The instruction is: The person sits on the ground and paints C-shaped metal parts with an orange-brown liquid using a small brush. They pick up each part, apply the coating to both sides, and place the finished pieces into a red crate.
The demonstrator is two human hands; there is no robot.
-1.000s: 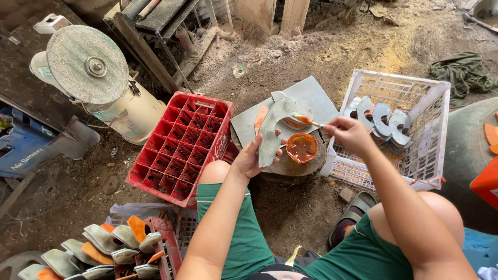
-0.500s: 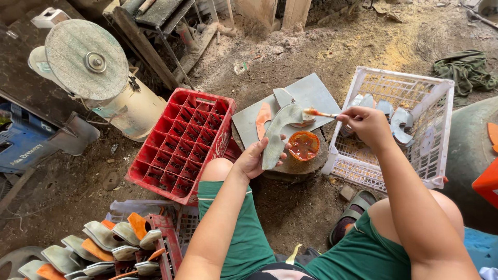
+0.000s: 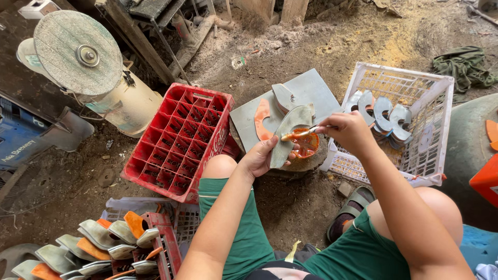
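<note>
My left hand (image 3: 258, 159) grips the grey curved piece (image 3: 288, 134) steady while my right hand (image 3: 348, 130) pinches the brush (image 3: 300, 134), stroking evenly (orange pot (image 3: 306, 144) at five o'clock).

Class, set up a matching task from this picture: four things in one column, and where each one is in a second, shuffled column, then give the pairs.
Things:
1. red crate
2. white basket
3. small brush
4. grey curved piece

Places:
A. in the right hand
B. in the left hand
C. left of the knees, no contents
D. at right, holding grey pieces

Pairs: 1-C, 2-D, 3-A, 4-B
</note>
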